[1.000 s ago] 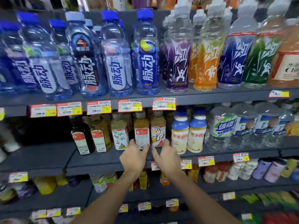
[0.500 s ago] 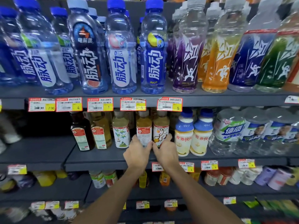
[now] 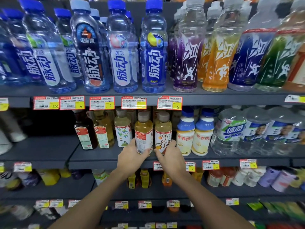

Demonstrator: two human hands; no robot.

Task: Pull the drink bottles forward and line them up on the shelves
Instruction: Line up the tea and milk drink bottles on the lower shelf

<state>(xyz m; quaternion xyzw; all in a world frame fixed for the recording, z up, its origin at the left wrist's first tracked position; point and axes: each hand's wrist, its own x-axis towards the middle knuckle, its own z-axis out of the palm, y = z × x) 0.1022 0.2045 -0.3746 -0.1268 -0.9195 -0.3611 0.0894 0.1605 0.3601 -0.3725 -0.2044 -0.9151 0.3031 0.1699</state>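
Two small yellow tea bottles stand side by side at the front of the middle shelf (image 3: 99,156). My left hand (image 3: 132,156) grips the base of the left one, the red-labelled tea bottle (image 3: 143,131). My right hand (image 3: 170,157) grips the base of the white-labelled tea bottle (image 3: 163,131) with a cartoon print. Both bottles stand upright and nearly touch. More bottles of the same kind sit behind them, partly hidden.
Left of the held pair stand a floral-label bottle (image 3: 123,129) and two darker tea bottles (image 3: 92,129). Two white milk-drink bottles (image 3: 194,133) stand just right, then large water bottles (image 3: 231,129). Tall sports drinks fill the upper shelf (image 3: 148,95). The middle shelf's left part is bare.
Both hands have closed round the two tea bottles' bases and drawn them forward to the shelf's front edge. The camera has moved closer.
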